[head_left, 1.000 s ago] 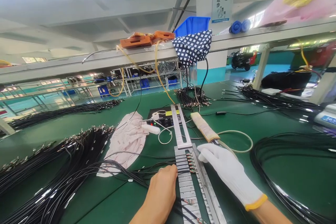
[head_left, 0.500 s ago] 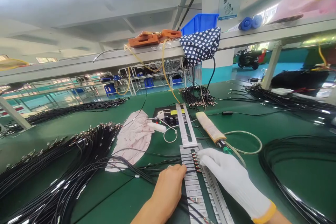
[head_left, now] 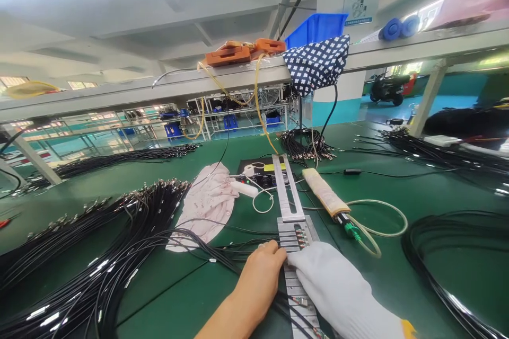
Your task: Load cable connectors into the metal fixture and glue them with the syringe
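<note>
My bare left hand (head_left: 258, 278) rests on the green table at the left edge of a slotted metal fixture (head_left: 293, 233), its fingers curled over thin black cables (head_left: 222, 251) that run into the slots. My right hand (head_left: 330, 288), in a white glove with a yellow cuff, lies flat across the fixture just below the row of cable connectors (head_left: 300, 235), covering part of it. The two hands touch at the fixture. A tape-wrapped tool (head_left: 325, 194) with a green tip and a beige hose lies to the right of the fixture.
A large fan of black cables (head_left: 99, 254) spreads over the left of the table. A white cloth (head_left: 202, 206) and a black control box (head_left: 260, 176) lie behind the fixture. Coiled black cable (head_left: 457, 243) sits right. An overhead shelf carries a blue bin (head_left: 316, 29) and orange parts.
My gloved right hand slid left and toward me, off the tool's tip and onto the fixture beside my left hand. My left hand stayed on the cables. The view shifted slightly left.
</note>
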Action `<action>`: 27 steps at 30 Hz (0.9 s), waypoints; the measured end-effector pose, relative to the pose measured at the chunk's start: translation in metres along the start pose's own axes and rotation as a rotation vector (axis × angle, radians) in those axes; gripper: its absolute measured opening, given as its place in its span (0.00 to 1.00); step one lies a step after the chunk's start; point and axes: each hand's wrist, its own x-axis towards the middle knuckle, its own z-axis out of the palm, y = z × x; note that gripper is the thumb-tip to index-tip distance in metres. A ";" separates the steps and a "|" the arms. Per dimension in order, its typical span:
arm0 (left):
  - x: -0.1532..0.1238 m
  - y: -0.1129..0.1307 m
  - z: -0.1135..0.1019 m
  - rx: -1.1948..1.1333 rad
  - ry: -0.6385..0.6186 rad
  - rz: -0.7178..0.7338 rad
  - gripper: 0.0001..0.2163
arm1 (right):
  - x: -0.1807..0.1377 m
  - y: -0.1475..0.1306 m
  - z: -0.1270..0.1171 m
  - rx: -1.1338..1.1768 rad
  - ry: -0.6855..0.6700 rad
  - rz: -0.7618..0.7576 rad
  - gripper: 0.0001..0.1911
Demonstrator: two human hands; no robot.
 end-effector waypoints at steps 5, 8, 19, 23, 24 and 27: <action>-0.004 0.000 -0.006 -0.071 0.045 0.010 0.13 | 0.001 0.003 0.000 -0.041 -0.027 -0.005 0.13; -0.004 -0.001 -0.005 -0.026 0.064 0.005 0.15 | 0.005 0.005 -0.005 0.006 -0.058 0.015 0.12; -0.009 0.017 0.015 0.069 0.002 0.003 0.19 | 0.015 -0.005 -0.012 -0.086 -0.121 0.017 0.10; -0.013 0.016 -0.011 0.025 -0.055 0.013 0.19 | 0.013 0.000 -0.009 0.015 -0.114 0.037 0.12; -0.016 0.015 -0.020 -0.009 -0.069 0.018 0.18 | 0.013 0.001 -0.009 0.061 -0.120 0.062 0.13; -0.025 0.012 -0.043 -0.173 -0.112 -0.023 0.13 | 0.013 0.004 -0.009 0.210 -0.158 0.179 0.16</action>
